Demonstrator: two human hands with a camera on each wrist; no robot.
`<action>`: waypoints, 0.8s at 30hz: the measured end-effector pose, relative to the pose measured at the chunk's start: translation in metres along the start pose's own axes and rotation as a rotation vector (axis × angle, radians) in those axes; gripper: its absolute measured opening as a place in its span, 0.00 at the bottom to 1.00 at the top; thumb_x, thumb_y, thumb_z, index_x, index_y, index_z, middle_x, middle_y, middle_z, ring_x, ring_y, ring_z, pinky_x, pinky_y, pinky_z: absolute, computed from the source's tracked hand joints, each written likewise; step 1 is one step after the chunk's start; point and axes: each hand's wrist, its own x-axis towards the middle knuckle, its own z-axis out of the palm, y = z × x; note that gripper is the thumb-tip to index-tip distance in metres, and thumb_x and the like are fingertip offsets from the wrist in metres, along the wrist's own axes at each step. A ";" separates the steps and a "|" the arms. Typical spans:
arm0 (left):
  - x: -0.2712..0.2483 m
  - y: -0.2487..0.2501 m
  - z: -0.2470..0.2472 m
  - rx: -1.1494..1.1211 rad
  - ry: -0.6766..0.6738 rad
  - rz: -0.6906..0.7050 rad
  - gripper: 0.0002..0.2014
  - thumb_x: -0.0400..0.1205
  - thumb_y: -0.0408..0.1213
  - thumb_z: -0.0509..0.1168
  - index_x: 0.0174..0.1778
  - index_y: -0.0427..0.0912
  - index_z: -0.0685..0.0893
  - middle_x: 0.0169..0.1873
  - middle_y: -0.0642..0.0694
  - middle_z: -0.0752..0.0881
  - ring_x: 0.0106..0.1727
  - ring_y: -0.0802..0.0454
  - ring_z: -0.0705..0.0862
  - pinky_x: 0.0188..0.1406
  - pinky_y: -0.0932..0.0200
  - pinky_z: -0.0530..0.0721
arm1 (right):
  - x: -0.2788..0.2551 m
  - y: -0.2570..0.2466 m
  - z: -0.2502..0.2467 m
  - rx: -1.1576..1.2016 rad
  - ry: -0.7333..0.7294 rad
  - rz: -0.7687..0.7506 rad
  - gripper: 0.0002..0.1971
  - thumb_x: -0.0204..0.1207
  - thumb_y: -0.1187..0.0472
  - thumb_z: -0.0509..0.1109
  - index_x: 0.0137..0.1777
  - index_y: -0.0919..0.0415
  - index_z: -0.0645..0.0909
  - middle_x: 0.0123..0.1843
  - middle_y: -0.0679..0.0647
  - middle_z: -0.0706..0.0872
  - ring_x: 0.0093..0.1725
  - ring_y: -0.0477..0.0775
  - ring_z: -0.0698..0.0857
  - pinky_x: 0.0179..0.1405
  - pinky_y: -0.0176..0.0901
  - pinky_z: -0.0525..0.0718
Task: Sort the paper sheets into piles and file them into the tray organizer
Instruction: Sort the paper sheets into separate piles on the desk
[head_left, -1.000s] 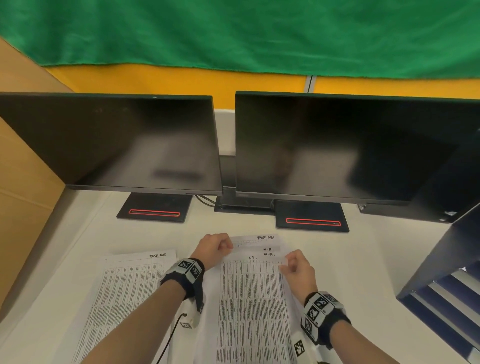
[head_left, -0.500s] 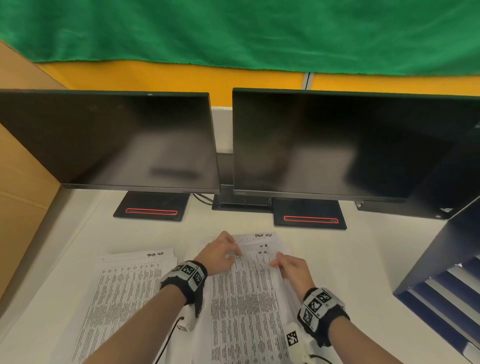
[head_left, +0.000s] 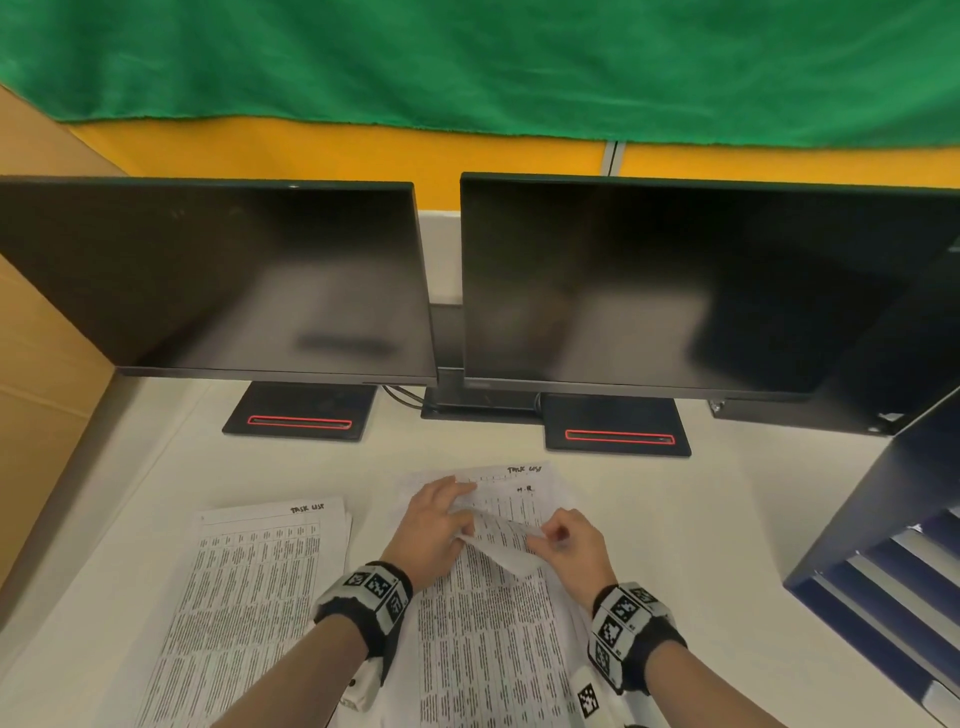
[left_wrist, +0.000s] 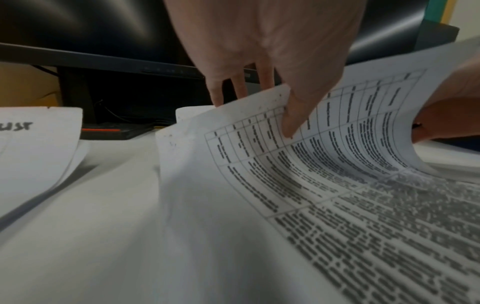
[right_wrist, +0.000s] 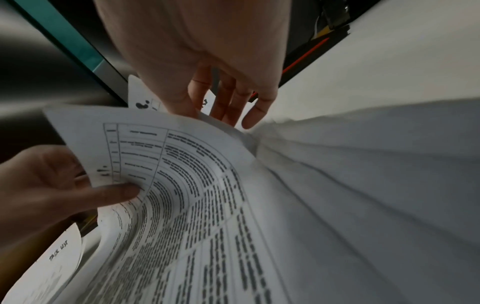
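A stack of printed sheets (head_left: 493, 649) lies on the white desk in front of me. Its top sheet (head_left: 498, 545) is lifted at the far edge and curls back toward me. My left hand (head_left: 460, 519) pinches the far left corner of that sheet, thumb on the printed side (left_wrist: 288, 127) and fingers behind it. My right hand (head_left: 550, 540) pinches the far right part of the same edge (right_wrist: 213, 115). A second pile headed "Task List" (head_left: 249, 597) lies flat to the left. The dark blue tray organizer (head_left: 883, 519) stands at the right edge.
Two black monitors (head_left: 218, 275) (head_left: 675, 291) stand behind the papers, their bases (head_left: 301, 415) (head_left: 618, 431) on the desk. A cardboard panel (head_left: 41, 389) borders the left side. Bare desk (head_left: 701, 519) lies between the stack and the organizer.
The far edge of the top sheet has come up off the stack and curled toward me. Both hands have drawn closer together on it.
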 end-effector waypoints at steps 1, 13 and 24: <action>0.000 0.002 -0.001 -0.008 -0.003 0.010 0.07 0.76 0.32 0.65 0.46 0.45 0.86 0.68 0.48 0.78 0.74 0.47 0.66 0.76 0.48 0.63 | -0.001 0.000 -0.001 -0.007 -0.032 0.002 0.12 0.68 0.62 0.78 0.31 0.52 0.76 0.43 0.57 0.84 0.43 0.52 0.82 0.41 0.32 0.77; -0.004 0.005 -0.005 -0.037 0.050 -0.012 0.05 0.78 0.35 0.66 0.45 0.47 0.87 0.42 0.54 0.88 0.52 0.50 0.74 0.50 0.59 0.75 | 0.030 -0.013 -0.008 0.106 0.032 0.311 0.11 0.75 0.60 0.69 0.57 0.58 0.80 0.44 0.55 0.85 0.44 0.55 0.85 0.50 0.47 0.85; -0.004 0.002 -0.006 -0.101 0.011 -0.070 0.08 0.81 0.36 0.64 0.51 0.44 0.87 0.49 0.51 0.88 0.58 0.51 0.74 0.56 0.62 0.76 | 0.041 -0.018 -0.006 -0.019 -0.063 0.400 0.10 0.71 0.57 0.76 0.35 0.57 0.77 0.38 0.49 0.80 0.42 0.50 0.80 0.49 0.46 0.81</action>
